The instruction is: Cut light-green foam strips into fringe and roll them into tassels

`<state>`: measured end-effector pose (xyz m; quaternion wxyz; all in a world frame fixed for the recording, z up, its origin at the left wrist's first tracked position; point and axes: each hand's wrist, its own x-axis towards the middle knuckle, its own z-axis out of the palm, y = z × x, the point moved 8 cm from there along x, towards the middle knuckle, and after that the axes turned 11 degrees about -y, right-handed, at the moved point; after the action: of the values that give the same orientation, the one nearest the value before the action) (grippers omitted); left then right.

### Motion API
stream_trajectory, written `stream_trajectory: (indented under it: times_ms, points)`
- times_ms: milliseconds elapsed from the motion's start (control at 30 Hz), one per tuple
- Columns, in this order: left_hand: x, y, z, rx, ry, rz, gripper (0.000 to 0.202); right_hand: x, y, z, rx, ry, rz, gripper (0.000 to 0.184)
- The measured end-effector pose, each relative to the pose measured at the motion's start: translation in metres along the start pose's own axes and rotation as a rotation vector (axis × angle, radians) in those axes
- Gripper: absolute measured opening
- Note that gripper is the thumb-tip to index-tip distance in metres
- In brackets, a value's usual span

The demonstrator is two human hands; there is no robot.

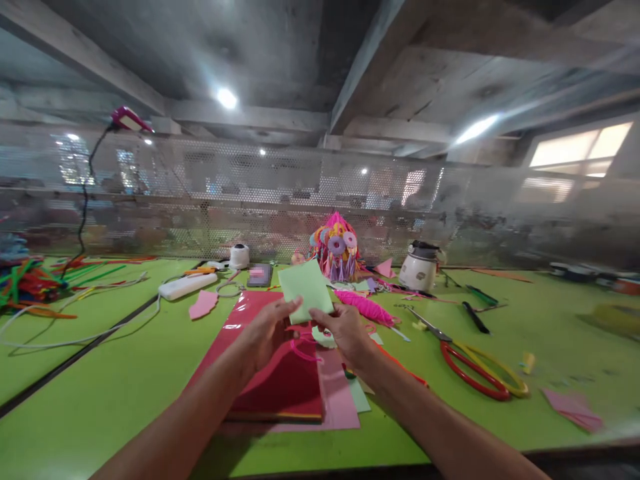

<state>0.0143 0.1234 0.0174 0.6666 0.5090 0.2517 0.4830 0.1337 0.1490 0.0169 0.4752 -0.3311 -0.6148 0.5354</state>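
A light green square of paper (306, 287) is held up between both hands, above a red folder (280, 380). My left hand (273, 330) pinches its lower left edge, thumb on the front. At its lower right corner, my right hand (345, 327) grips with thumb and fingers closed. A pink loop of cord (303, 350) lies on the folder beneath the hands. Pink paper (340, 400) sticks out from under the folder's right side. Close to the right hand is a bundle of bright pink yarn (365, 305).
Scissors with red and yellow handles (475, 370) lie to the right, near a black-handled tool (475, 317). A colourful tasselled ornament (336, 247) and a white jug (419, 268) stand at the back. Leftward are a white power strip (187, 285), its cable and a lamp (131, 121).
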Motion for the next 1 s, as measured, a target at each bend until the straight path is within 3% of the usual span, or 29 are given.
stream_trajectory:
  times_ms: [167,333,667,1000]
  points:
    - [0.003,-0.005,-0.001,0.186,0.103,0.081,0.025,-0.002,-0.007,-0.001,-0.025,0.014,-0.03,0.027]
    - [0.005,0.0,-0.004,0.252,0.101,0.102,0.029,0.0,-0.002,0.001,0.008,-0.014,-0.021,0.028]
    - [0.006,0.0,-0.015,0.369,0.142,0.113,0.025,0.001,-0.01,0.005,-0.001,-0.188,0.047,0.03]
    - [0.004,-0.009,-0.014,0.232,0.085,-0.028,0.024,-0.001,-0.021,0.001,-0.203,-0.102,-0.057,0.024]
